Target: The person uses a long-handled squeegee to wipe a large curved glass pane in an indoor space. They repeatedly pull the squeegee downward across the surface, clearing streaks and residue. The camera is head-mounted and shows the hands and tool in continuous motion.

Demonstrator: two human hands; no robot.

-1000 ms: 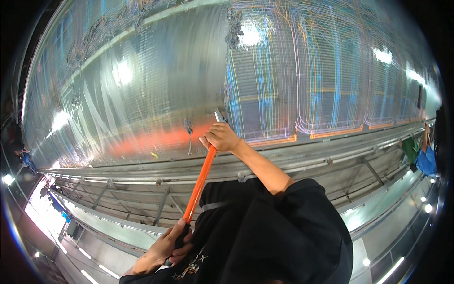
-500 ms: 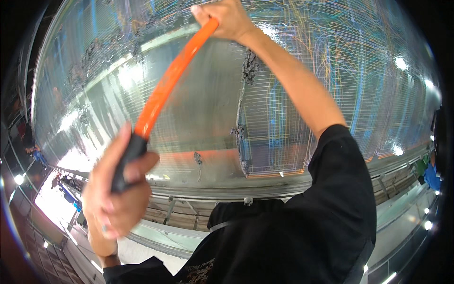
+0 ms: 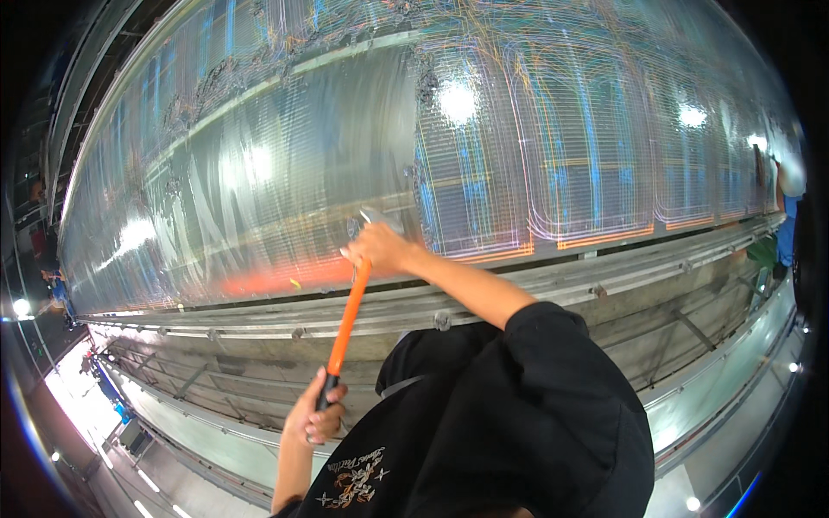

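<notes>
A long-handled scraper with an orange shaft and black end grip slants across the near edge of a large glossy panel. My left hand is closed around the black grip, low in front of my body. Higher up, my right hand grips the shaft close to the metal head, which lies at the panel surface. Fine coloured lines cover the panel's right part. Around and left of the tool is a stripped, streaky grey-green patch. Dark crumpled residue lies along its border.
A metal rail with bolts runs along the panel's near edge. Beneath it is a frame with struts. At the far right edge stands a person in blue. Bright lamp reflections mark the glossy surface.
The scraper has come toward my body, its head now near the panel's close edge. Both hands have moved with it, and the hanging residue around the near part of the stripped patch is mostly gone.
</notes>
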